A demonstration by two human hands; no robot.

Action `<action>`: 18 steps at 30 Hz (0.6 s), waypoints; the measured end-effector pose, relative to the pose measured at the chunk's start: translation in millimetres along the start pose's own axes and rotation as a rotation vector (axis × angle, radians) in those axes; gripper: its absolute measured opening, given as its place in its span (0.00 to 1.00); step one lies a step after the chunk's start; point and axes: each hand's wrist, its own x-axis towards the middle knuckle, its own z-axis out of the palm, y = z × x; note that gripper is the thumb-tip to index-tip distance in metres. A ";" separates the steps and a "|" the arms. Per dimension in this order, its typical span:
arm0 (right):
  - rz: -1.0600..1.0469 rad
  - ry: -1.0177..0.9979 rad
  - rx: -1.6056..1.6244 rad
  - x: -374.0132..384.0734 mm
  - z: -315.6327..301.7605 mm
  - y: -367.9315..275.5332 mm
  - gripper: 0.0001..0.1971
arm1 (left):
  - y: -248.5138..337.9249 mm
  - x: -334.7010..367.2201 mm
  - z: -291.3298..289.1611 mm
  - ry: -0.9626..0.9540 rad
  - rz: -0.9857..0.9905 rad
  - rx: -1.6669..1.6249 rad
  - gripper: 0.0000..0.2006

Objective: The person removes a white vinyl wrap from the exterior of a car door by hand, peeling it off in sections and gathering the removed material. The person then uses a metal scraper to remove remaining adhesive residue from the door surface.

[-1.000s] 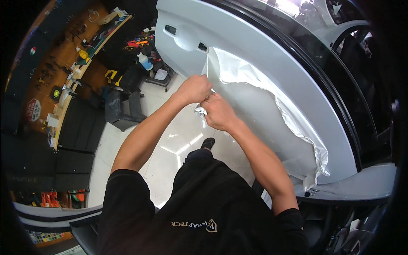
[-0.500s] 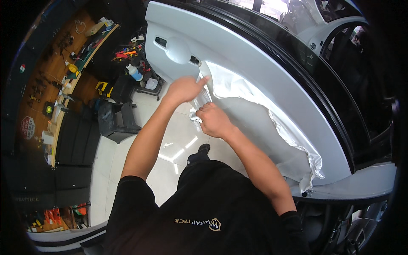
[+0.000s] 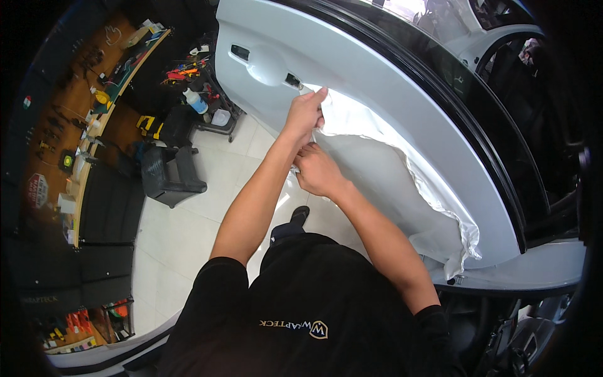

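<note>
A pale blue-grey car door (image 3: 270, 28) stands in front of me, with two small openings around its handle recess. A bright, wrinkled sheet of white wrap film (image 3: 358, 119) is partly loose across it, its crumpled edge running down to the lower right. My left hand (image 3: 305, 114) is closed on the film's edge just below the right-hand opening, thumb pointing up. Directly beneath it, my right hand (image 3: 319, 171) grips a bunched bit of the same film, mostly hidden by its fingers. Below the crumpled edge lies a duller grey door surface (image 3: 377, 169).
A black step stool (image 3: 173, 173) stands on the pale tiled floor (image 3: 169, 251) at left. Behind it, a low cart holds a white-and-blue bottle (image 3: 196, 100) and loose tools. A wooden workbench (image 3: 116, 94) runs along the left. Dark window glass (image 3: 465, 94) borders the door.
My left hand has moved right and up, closer to the handle opening, and now covers the film strip between the hands. My right hand has risen slightly, still gripping.
</note>
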 end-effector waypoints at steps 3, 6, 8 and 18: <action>0.002 0.003 0.028 1.3 -1.0 -0.4 0.10 | -2.2 -8.0 0.1 -0.004 0.009 -0.223 0.12; 0.201 -0.117 0.045 0.8 -8.1 -6.0 0.09 | -13.8 -17.0 -2.8 0.012 0.015 -0.332 0.10; 0.198 -0.113 0.078 -7.6 -1.6 0.1 0.07 | -14.0 -26.7 3.4 0.011 0.004 -0.388 0.10; 0.219 -0.132 0.069 -11.8 11.7 0.3 0.07 | -14.8 -48.6 5.7 -0.006 -0.083 -0.519 0.11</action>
